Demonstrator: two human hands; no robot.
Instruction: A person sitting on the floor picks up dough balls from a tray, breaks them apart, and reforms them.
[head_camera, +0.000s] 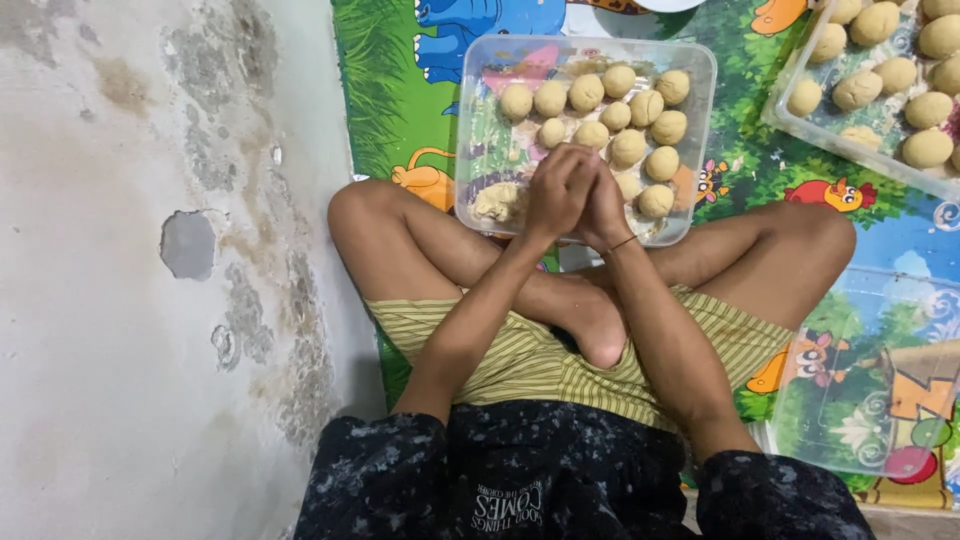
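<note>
My left hand (553, 192) and my right hand (606, 205) are pressed palm to palm over the near edge of a clear plastic tub (700, 60). Whatever lies between the palms is hidden. The tub holds several round pale dough balls (627, 147) toward its right side and a rough lump of dough (497, 201) in its near left corner. A thin band circles my right wrist. I sit cross-legged on the floor with the tub just beyond my shins.
A second clear tray (800, 125) of dough balls sits at the upper right. A clear plastic lid (870, 380) lies by my right knee. A colourful cartoon mat (380, 90) covers the floor. A stained, peeling wall (150, 270) fills the left.
</note>
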